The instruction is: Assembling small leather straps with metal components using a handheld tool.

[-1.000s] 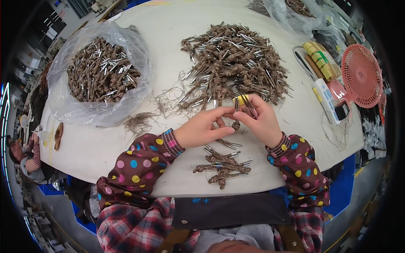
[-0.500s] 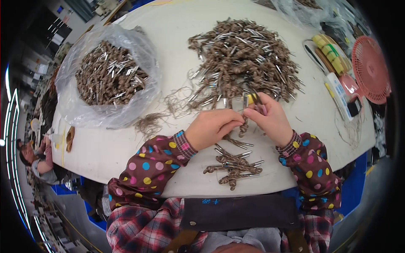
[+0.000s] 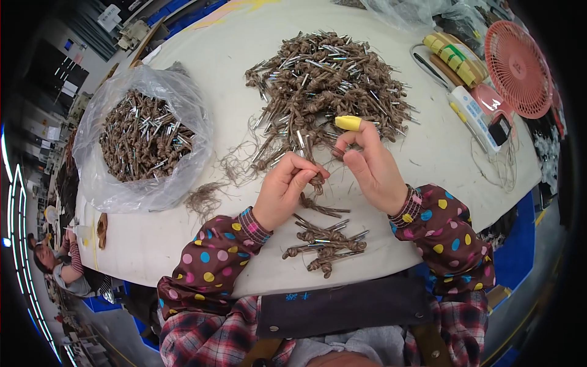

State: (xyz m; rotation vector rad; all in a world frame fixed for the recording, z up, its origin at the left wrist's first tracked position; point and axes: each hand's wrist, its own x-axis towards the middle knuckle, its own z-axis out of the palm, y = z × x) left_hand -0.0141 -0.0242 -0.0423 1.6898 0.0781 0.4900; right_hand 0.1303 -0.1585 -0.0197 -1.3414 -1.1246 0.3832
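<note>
My left hand (image 3: 282, 191) is closed, thumb and fingers pinching a knotted brown cord (image 3: 317, 182) with a shiny metal tip pointing up. Close by on the right, my right hand (image 3: 374, 164) is raised with a yellow finger cover (image 3: 348, 123) on one fingertip. A small dark thing (image 3: 338, 153) shows at its curled fingers, too unclear to name. Just beyond both hands rises a big heap of knotted brown cords (image 3: 333, 85) with metal tips. Several more such cords (image 3: 327, 244) lie in a small pile nearer to me.
A clear plastic bag (image 3: 205, 116) full of similar cords stands at the left, with loose brown threads (image 3: 205, 199) beside it. To the right lie a white power strip (image 3: 471, 113), a yellow-wrapped bundle (image 3: 455, 58) and a pink fan (image 3: 518, 68). Another person (image 3: 67, 269) sits far left.
My right hand has drawn away from the cord, its covered finger lifting. The dark-bladed snips seen in it before are no longer plain to see. My left hand keeps its pinch on the cord.
</note>
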